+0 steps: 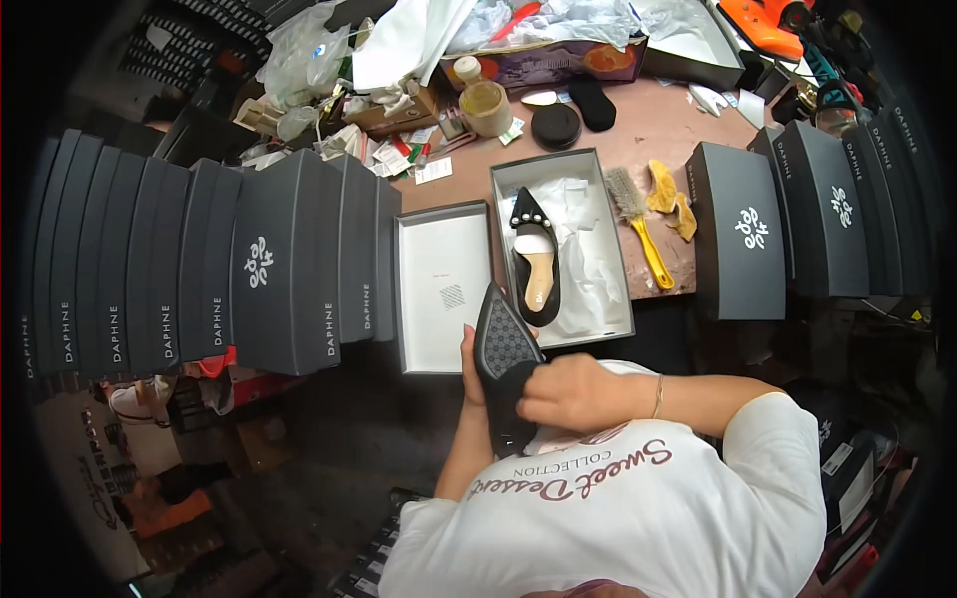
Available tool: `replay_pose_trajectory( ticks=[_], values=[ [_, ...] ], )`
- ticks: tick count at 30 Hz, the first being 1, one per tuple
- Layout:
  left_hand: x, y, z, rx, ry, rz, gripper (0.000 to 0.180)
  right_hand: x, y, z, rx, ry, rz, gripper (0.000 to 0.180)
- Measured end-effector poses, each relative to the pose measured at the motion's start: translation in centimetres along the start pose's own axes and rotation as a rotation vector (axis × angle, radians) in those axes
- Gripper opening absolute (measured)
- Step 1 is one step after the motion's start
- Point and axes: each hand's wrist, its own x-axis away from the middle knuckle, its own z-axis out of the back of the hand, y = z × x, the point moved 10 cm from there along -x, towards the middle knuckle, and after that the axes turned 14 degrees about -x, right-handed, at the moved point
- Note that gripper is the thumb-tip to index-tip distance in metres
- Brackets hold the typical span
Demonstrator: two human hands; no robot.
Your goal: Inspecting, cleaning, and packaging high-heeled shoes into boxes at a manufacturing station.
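Observation:
I hold a black pointed shoe (503,344) sole-up in front of my chest. My left hand (470,367) grips its left side from behind, with only the thumb and edge of the hand showing. My right hand (570,392) closes over the shoe's lower part. Just beyond, an open grey shoe box (503,184) lined with white tissue paper (588,264) holds the matching black shoe (535,261) with a tan insole and pearl trim. The box's lid (442,289) lies upside down to its left.
Stacked dark shoe boxes (279,264) fill the left, and more dark shoe boxes (797,214) stand at the right. A yellow-handled brush (638,224), yellow cloth (673,199), a jar (485,105), a black round lid (555,127) and clutter lie on the brown table (648,120).

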Motion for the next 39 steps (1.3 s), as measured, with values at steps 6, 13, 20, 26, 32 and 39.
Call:
replay_pose_trajectory(
  ticks=[6, 13, 20, 26, 32, 39],
  values=[
    [-0.8, 0.4, -0.6, 0.037, -0.040, -0.009, 0.070, -0.3, 3.0, 3.5, -0.019, 0.217, -0.112, 0.017],
    [0.4, -0.2, -2.2, 0.001, 0.121, 0.046, 0.073, -3.3, 7.7, 3.3, 0.179, 0.161, -0.310, 0.007],
    [-2.0, 4.2, 3.8, -0.304, -0.006, 0.025, 0.062, -3.2, 14.6, 6.8, 0.172, 0.208, -0.459, 0.007],
    [-5.4, 17.6, 1.3, -1.666, 0.392, -0.163, 0.076, 3.8, 22.5, 21.1, 0.166, 0.821, -0.460, 0.012],
    [-7.4, 8.1, -10.0, -2.142, -0.147, -0.306, 0.054, 1.4, 31.5, 24.0, 0.458, 0.607, -0.382, 0.013],
    [-10.9, 2.3, -7.9, -2.351, -0.286, -0.020, 0.052, 1.6, 40.2, 18.3, 0.590, 0.185, -0.431, 0.010]
  ],
)
